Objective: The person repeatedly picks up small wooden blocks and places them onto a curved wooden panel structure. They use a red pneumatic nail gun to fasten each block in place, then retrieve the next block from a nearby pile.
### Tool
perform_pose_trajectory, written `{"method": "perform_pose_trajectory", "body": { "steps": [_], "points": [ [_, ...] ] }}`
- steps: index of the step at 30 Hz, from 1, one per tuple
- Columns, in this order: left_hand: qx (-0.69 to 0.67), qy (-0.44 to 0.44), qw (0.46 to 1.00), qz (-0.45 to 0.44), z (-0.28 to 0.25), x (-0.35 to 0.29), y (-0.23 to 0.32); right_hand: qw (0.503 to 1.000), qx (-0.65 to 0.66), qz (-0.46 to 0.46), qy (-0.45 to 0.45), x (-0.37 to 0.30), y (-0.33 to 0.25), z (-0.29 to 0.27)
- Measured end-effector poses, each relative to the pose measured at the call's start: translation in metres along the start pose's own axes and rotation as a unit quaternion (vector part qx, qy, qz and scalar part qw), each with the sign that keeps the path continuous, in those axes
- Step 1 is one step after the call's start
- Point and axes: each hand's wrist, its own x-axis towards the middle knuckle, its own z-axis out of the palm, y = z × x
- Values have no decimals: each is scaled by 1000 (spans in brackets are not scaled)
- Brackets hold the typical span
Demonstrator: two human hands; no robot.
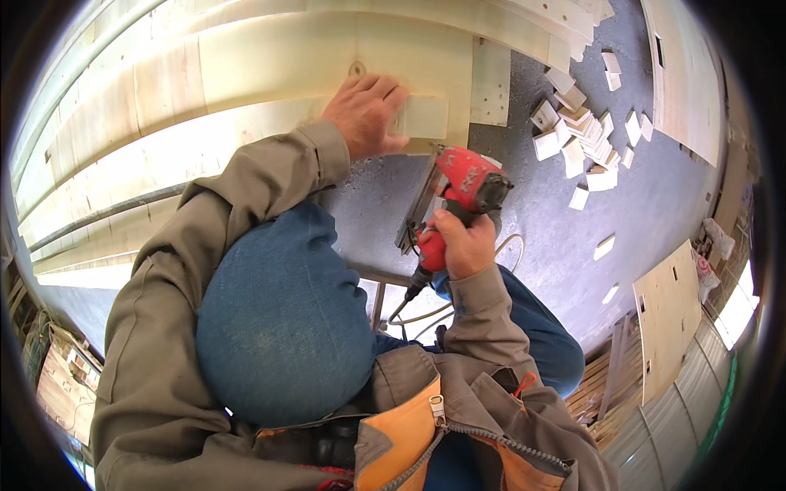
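Nail gun (471, 176) sits between one and two o'clock in my feed, its handle wrapped firmly by the right hand (470, 245). At twelve, the left hand (368, 114) lies palm down across a pale strip (430, 116) on a broad board (286, 61), fingers a little spread, clasping nothing.

My main worry is how near that palm is to the gun's nose: a kick, a slip or a glancing nail could catch it. I can't quite tell whether the nose touches the wood or stops just short of it. The strip might skid if the pressing weight shifts, and the knot (358, 69) past the fingertips could turn a nail aside. Toward six, the hose (422, 317) runs between the knees; I judge a leg could snag it and drag the tool off line.

Counting: two hands, one nail gun, one strip beneath the palm, two denim knees. Slotted panels number two, one far out at two o'clock (688, 74), one at half past three (667, 327). Two lone blocks (604, 247) lie around three; the heap of blocks (581, 135) at two holds well over a dozen, overlapping too much for an exact tally.
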Motion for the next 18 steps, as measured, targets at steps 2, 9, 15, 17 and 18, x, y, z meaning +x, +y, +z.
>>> {"method": "perform_pose_trajectory", "body": {
  "steps": [2, 9, 15, 17, 18],
  "points": [
    [0, -7, 1000, 1, 0, 1, 0, 1000, -10, -3, -18, 2, 9, 7],
    [17, -24, 1000, -1, 0, 2, -2, 985, -129, -112, -33, 8, 25, 34],
    [26, -11, 1000, 8, 3, 2, -4, 961, -246, -123, -29, 18, 22, 36],
    [25, -4, 1000, 11, 4, 3, -2, 961, -255, -108, -21, 21, 24, 35],
    [23, -1, 1000, 12, 4, 2, -3, 962, -255, -91, -18, 21, 25, 35]
  ]
}}
